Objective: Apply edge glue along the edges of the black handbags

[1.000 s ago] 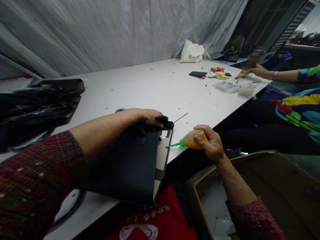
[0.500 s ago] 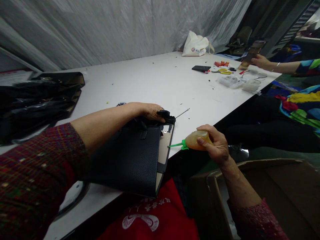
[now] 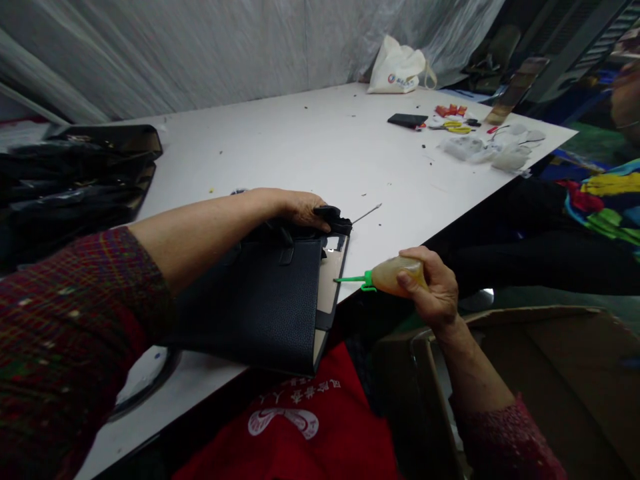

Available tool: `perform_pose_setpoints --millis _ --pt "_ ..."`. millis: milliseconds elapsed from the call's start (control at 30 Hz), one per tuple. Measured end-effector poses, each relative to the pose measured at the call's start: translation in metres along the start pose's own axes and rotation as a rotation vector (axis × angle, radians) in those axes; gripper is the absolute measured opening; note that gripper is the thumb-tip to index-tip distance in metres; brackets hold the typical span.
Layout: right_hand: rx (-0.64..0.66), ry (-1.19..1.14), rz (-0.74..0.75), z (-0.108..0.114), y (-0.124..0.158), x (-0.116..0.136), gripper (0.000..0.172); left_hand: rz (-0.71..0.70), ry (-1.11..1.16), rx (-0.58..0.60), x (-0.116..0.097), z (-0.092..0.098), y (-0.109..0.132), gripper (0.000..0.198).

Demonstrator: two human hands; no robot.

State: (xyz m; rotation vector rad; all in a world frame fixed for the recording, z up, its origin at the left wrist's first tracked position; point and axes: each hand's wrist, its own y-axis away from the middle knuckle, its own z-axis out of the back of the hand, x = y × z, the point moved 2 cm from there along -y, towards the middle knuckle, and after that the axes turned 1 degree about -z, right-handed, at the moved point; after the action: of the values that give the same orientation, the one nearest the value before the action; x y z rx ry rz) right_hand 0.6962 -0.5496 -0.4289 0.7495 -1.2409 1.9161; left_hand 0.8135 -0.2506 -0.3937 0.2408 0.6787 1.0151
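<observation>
A black leather-like handbag (image 3: 255, 300) lies on the near edge of the table, its side panel turned to the right. My left hand (image 3: 305, 211) is closed on a black folded piece at the bag's upper right corner; some fingers are hidden. In my right hand (image 3: 431, 285) is a squeeze bottle (image 3: 393, 275) of yellowish liquid, held level. Its thin green nozzle points left, with the tip at the beige surface (image 3: 329, 283) of the side panel; whether it touches, I cannot tell. A thin metal rod (image 3: 367, 213) sticks out past the bag's corner.
Black bags (image 3: 75, 180) are piled at the left. Toward the far right lie a dark phone (image 3: 408, 121), yellow-handled scissors (image 3: 456, 127) and plastic bags (image 3: 473, 148), near a tall bottle (image 3: 517, 91). A cloth bag (image 3: 397, 67) stands behind. A cardboard box (image 3: 545, 387) is at my lower right.
The co-worker's hand has let go of the tall bottle and drawn back to the right edge. My view has tipped slightly; both my hands keep their holds, and the nozzle stays near the side panel.
</observation>
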Motion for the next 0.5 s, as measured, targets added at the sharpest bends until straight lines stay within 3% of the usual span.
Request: perform_pose_setpoints --millis 133,267,400,500 --pt "0.134 -0.070 -0.039 -0.003 0.007 0.002 0.027 0.010 -0.021 -0.005 0.002 -0.001 -0.002 0.039" --pt "0.045 -0.059 -0.054 -0.002 0.015 0.006 0.027 0.010 -0.006 -0.014 0.005 -0.002 -0.004 0.039" --pt "0.121 -0.101 -0.046 -0.002 0.023 0.012 0.027 0.060 -0.026 -0.024 0.008 -0.002 -0.003 0.037" --pt "0.031 -0.038 -0.055 -0.002 0.026 0.016 0.026 0.051 -0.001 -0.039 0.011 -0.002 -0.003 0.036"
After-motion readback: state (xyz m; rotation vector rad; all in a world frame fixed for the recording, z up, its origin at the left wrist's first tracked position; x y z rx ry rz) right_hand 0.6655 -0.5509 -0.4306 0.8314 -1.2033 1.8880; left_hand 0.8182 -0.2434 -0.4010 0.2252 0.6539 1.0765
